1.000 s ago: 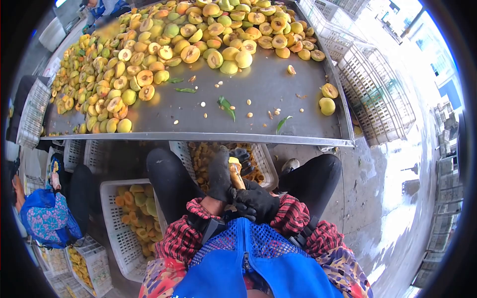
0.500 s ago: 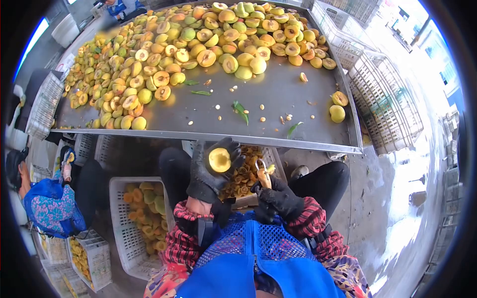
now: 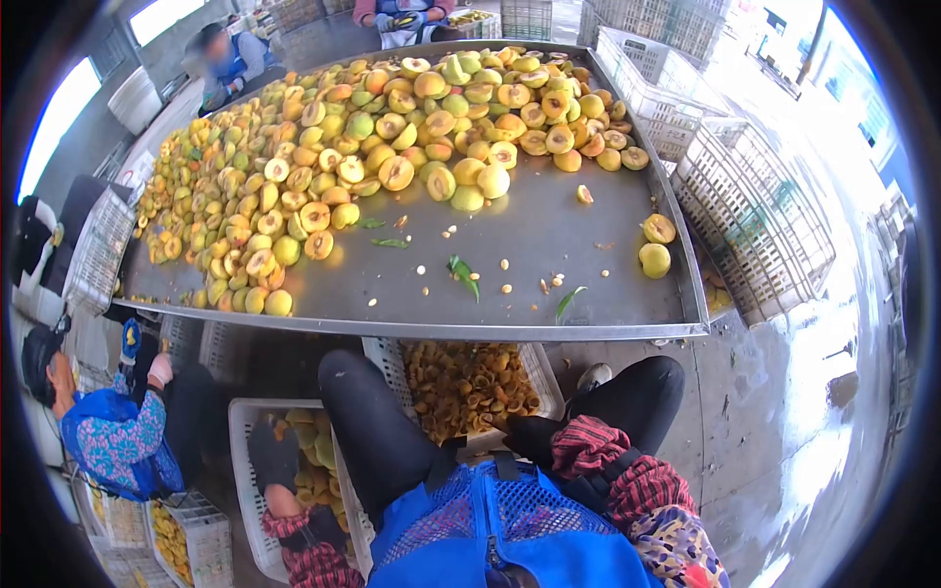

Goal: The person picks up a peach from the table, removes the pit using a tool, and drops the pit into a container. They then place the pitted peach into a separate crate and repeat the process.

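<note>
The gloved left hand hangs over a white crate, with peach halves lying just beside and below its fingers; whether they grip or are released cannot be told. The gloved right hand rests at the near rim of the pit-filled crate, which lies just beyond its fingers. Its grasp is hidden.

We see a smooth, dull-gleaming metal table and white plastic crates. Our left hand is gloved in matt black. Our sleeve is checked cloth, our apron blue mesh.
</note>
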Tool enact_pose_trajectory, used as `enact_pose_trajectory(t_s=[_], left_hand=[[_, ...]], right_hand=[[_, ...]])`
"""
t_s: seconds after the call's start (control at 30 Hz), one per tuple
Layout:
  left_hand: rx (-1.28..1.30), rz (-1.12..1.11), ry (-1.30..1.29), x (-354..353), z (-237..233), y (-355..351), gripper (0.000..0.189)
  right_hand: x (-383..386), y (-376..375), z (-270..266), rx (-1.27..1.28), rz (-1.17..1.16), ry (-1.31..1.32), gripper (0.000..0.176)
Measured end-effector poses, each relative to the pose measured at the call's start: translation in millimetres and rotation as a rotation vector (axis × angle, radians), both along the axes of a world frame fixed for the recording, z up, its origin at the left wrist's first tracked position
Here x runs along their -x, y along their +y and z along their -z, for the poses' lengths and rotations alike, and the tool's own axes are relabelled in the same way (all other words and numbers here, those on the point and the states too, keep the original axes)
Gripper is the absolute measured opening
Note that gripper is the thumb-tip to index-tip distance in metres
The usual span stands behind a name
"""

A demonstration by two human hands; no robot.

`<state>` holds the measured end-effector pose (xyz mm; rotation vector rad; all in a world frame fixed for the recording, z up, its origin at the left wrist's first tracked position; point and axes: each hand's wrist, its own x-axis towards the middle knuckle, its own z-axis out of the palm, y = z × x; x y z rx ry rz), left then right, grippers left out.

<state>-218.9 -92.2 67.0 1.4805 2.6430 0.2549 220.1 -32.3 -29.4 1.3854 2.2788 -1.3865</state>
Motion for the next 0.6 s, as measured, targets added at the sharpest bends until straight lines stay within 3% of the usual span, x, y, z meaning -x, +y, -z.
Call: enact_pose_trajectory(t_s=[0.07,0.13,0.2,0.23,0.33,0.4,0.43,0.5,0.57,0.6], left_hand=[[-0.233,-0.005,-0.178,-8,-2,17,0.035],[-0.501,0.092,-0.648,-31,-16,65,0.032],[-0.495,0.288,-0.569,-66,-40,127,0.032],[-0.477,0.329,-0.595,-86,-49,160,0.032],[-0.280,0.315,-0.793,-148,-76,256,0.033],[-0.425,0.588,-0.464,-160,-40,333,0.037],[-0.451,0.650,-0.389,-172,-39,360,0.038],[-0.540,0.822,-0.188,-190,-33,405,0.040],[-0.660,1.033,0.070,-199,-17,442,0.041],[-0.553,1.035,-0.033,-201,-4,456,0.041]], right_hand=[[11,15,-34,0.249,0.098,-0.089,0.036],[9,19,-40,0.168,0.059,-0.031,0.035],[1,18,-39,0.061,0.041,0.003,0.030],[-5,22,-20,0.029,-0.005,-0.027,0.039],[-20,36,-14,0.298,0.116,-0.085,0.045],[-33,17,77,0.677,0.480,0.218,0.043],[-32,18,83,0.760,0.541,0.204,0.042],[-28,17,88,0.513,0.411,0.171,0.041],[-23,12,75,-0.142,0.026,0.118,0.039],[-20,20,64,-0.012,0.028,0.096,0.039]])
